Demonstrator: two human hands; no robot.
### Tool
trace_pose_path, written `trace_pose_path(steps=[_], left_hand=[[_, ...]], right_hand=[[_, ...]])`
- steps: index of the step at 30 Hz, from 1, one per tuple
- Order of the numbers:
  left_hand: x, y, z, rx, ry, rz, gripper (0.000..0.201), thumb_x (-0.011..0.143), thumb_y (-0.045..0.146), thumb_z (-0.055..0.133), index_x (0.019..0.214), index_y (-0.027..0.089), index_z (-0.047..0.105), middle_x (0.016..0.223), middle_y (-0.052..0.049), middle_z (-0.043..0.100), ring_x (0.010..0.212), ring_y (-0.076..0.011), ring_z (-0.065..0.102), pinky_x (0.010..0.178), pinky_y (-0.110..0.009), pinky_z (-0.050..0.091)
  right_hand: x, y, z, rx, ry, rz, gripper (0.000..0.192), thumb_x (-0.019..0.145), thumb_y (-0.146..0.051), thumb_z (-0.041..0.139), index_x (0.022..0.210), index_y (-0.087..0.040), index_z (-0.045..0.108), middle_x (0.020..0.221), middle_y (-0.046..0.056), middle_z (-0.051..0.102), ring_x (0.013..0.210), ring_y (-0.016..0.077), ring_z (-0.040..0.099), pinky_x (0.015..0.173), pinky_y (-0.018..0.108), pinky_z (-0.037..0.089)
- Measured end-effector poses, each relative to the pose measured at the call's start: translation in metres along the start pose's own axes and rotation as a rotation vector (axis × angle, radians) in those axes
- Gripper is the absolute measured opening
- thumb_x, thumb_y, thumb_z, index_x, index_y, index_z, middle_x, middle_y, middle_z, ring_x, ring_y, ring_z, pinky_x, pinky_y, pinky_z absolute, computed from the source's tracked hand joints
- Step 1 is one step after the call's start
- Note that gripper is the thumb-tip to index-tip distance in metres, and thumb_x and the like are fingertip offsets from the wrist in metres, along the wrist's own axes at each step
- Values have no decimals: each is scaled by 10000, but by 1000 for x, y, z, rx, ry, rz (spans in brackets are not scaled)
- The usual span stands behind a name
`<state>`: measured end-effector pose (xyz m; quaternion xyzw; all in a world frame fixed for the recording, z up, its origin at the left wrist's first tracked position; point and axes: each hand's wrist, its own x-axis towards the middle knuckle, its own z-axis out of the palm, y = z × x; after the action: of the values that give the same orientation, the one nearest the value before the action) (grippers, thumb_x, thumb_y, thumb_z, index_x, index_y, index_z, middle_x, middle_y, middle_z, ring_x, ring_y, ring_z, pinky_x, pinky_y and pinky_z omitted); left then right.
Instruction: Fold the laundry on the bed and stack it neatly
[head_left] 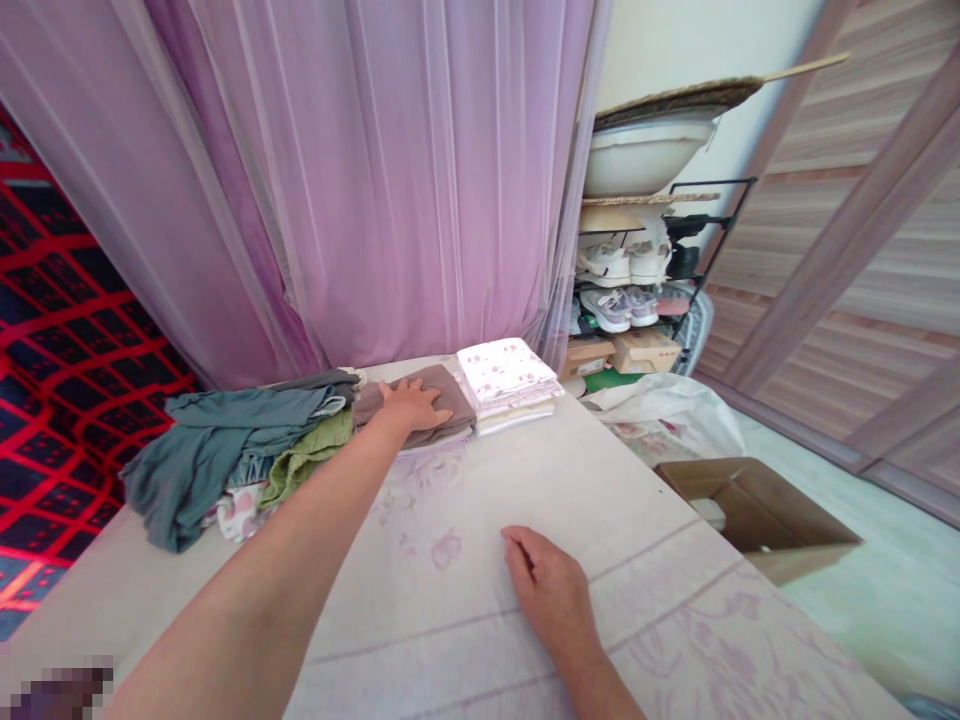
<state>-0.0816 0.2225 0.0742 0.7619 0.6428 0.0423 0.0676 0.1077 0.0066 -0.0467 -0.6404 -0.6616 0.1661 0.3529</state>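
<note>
My left hand (414,408) lies spread on top of a folded brown garment (450,387) near the far edge of the bed-like surface (465,600). Touching that garment on its right is a stack of folded white printed cloth (504,370). To its left spreads a loose heap, with a dark green-grey garment (225,430) over an olive green one (311,455) and a white piece with pink spots (241,512). My right hand (551,590) rests on the pale floral cover, its fingers curled together, and nothing shows in it.
Purple curtains (390,180) hang behind the clothes. At the right stand a shoe rack (724,225) with a white basin (645,155) on top, and an open cardboard box (780,500) on the floor. A red and black checked cloth (67,360) is at the left.
</note>
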Motion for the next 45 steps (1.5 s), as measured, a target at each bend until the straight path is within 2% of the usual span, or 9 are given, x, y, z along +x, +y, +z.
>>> trace_pose_path(steps=[5,12,22,25,30,35,37,40,45], left_hand=[[16,13,2,-69,137,91,470,900,386,377,1299,204,545,1477,-115,408,1369,-305,321,1148,-483,102],[15,6,40,15,15,71,670,855,655,334,1441,332,363,1577,-68,182,1438,-374,92,1067,-685,-20],[23,-3,30,11,-131,74,837,768,758,381,1478,330,275,1588,-74,107,1436,-402,45,1072,-678,32],[21,-3,37,38,-90,96,924,719,779,447,1488,303,258,1587,-95,101,1433,-415,34,1070,-681,6],[15,2,43,-8,14,109,921,692,747,533,1457,270,346,1575,-110,161,1433,-412,54,1082,-657,-33],[15,-14,12,-347,77,111,587,725,531,653,1243,259,596,1472,-80,423,1388,-315,308,1150,-449,152],[8,-26,-2,-406,153,131,471,736,446,665,1161,243,648,1403,-68,514,1340,-280,399,1135,-351,222],[-19,-43,-7,-222,229,159,495,754,443,648,1194,218,628,1404,-87,509,1343,-291,386,1150,-393,186],[-75,-59,21,209,311,238,732,758,445,663,1401,200,414,1504,-137,350,1389,-335,283,1136,-557,121]], right_hand=[[0,0,1,1,0,10,336,892,-282,386,973,-241,710,947,37,738,827,174,673,780,269,497],[0,0,0,0,-17,5,343,900,-284,379,977,-235,709,952,44,734,834,173,671,789,268,498],[0,-2,-2,-10,-7,-10,339,895,-281,379,957,-236,709,930,40,734,806,170,671,767,262,499],[1,-2,-2,-14,-13,-5,336,896,-279,380,963,-232,706,942,41,733,821,173,672,773,262,494],[0,-2,-2,-17,-15,-3,339,896,-281,377,964,-230,705,940,42,733,819,171,669,781,261,491],[1,-3,-3,2,1,-6,335,895,-277,383,967,-232,707,927,36,734,810,165,669,773,254,488],[2,-4,-3,7,5,-3,333,896,-279,385,967,-234,708,924,34,735,802,162,666,767,252,485],[0,-3,-2,3,4,2,328,899,-285,388,964,-236,706,906,27,735,792,159,662,756,249,481],[-2,2,2,-16,27,-20,329,901,-273,385,1000,-229,695,945,27,728,826,155,660,777,254,485]])
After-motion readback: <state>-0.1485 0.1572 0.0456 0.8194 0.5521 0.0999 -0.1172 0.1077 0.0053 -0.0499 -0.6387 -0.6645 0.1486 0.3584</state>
